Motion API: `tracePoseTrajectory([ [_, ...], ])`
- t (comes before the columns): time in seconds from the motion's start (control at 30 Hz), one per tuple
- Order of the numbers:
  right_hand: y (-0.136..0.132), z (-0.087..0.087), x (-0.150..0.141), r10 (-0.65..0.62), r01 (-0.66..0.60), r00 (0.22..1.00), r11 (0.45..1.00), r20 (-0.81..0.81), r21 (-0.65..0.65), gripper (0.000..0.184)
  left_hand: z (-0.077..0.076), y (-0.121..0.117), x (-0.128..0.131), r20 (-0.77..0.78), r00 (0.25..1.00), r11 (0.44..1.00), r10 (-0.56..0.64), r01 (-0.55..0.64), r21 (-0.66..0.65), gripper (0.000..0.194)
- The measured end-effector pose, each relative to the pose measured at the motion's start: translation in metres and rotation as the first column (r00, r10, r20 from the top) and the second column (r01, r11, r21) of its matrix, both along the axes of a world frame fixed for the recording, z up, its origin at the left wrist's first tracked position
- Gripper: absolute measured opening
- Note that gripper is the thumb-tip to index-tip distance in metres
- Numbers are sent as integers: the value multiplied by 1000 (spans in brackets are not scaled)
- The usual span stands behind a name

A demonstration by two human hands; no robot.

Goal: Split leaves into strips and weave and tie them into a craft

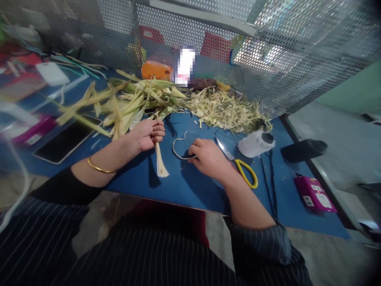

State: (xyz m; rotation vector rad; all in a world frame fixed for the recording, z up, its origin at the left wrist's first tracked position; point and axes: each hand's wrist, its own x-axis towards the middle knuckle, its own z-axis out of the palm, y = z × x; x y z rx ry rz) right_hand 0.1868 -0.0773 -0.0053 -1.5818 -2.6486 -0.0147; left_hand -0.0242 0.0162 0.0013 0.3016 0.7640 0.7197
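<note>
Both hands [178, 145] hold leaf strips [161, 163] on the table [184, 186].

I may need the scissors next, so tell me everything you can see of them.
The scissors lie flat on the blue table, just right of the right hand, whose edge seems to touch them. Metal blades, apparently closed, point up-left; yellow loop handles point down-right. A white roll sits just beyond them, apart.

A craft workshop: a blue worktable [190, 190] held leaf strips [131, 99], shredded trimmings [229, 111] and scissors [241, 165], with perforated metal screens [282, 51] behind.
</note>
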Motion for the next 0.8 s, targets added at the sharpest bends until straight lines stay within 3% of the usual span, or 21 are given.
tracePoseTrajectory([
  [0.1,2,-7,0,-2,1,1000,999,-8,-46,11,-4,-2,2,-40,999,998,-30,32,45,35],
  [0.17,1,-10,-2,-129,126,984,992,-124,-32,11,-7,-4,4,-71,997,995,-39,45,83,34],
  [0.23,-1,-10,-5,-269,268,907,962,-324,-47,11,-11,-8,8,-147,989,993,-18,34,111,32],
  [0.3,-4,-9,-9,-292,300,809,951,-510,-70,12,-14,-13,14,-252,966,993,49,-20,116,30],
  [0.37,-7,-8,-14,-224,230,766,971,-602,-69,13,-16,-18,20,-237,971,996,-18,38,80,30],
  [0.47,-10,-11,-24,-162,112,788,986,-594,-121,12,-17,-22,25,-139,990,999,-25,30,35,28],
  [0.63,-12,-22,-39,-255,17,730,934,-634,-356,14,-14,-18,21,48,997,997,66,-68,35,34],
  [0.8,-15,-22,-42,-312,-50,632,897,-709,-439,15,-8,-14,13,98,989,985,112,-124,124,29],
])
